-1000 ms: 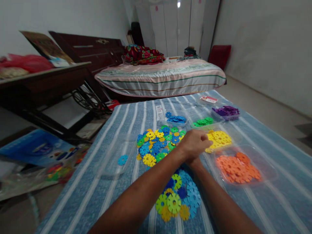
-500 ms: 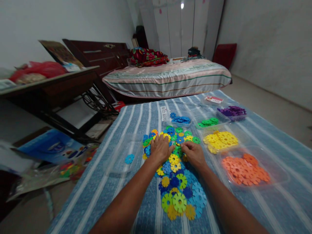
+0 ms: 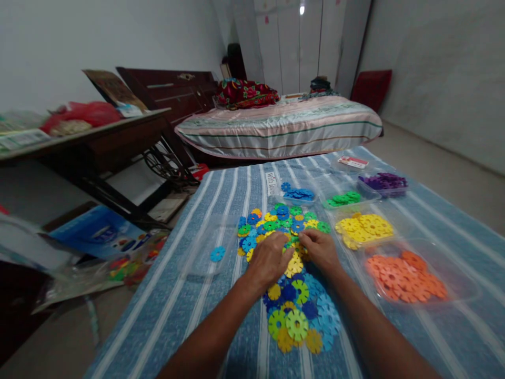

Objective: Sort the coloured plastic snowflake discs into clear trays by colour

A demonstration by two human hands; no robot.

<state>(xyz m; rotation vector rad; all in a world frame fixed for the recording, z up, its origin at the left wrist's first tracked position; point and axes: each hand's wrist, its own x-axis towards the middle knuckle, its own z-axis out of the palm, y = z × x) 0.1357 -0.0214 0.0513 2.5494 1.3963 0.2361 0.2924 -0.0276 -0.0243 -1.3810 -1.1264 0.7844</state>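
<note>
A mixed pile of flower-shaped plastic discs (image 3: 296, 325) in blue, green and yellow spreads over the striped cloth. My left hand (image 3: 270, 259) rests over the middle of this pile, its fingers curled down and its thumb toward the right. Whatever is under those fingers is hidden. Just to the right, my right hand (image 3: 320, 251) is at the pile's edge with thumb and fingers pinched together. Any disc in that pinch is too small to make out.
Clear tubs hold sorted discs: orange (image 3: 406, 276), yellow (image 3: 365, 229), green (image 3: 344, 198), blue (image 3: 299, 193) and purple (image 3: 382, 181). A clear tub on the left has one light blue disc (image 3: 217, 253). Beyond stand a bed (image 3: 284, 126) and a side table (image 3: 130, 118).
My left hand has drawn back toward me across the pile, and its spread fingers have curled in. My right hand stays pinched in nearly the same place. The view has shifted slightly.
</note>
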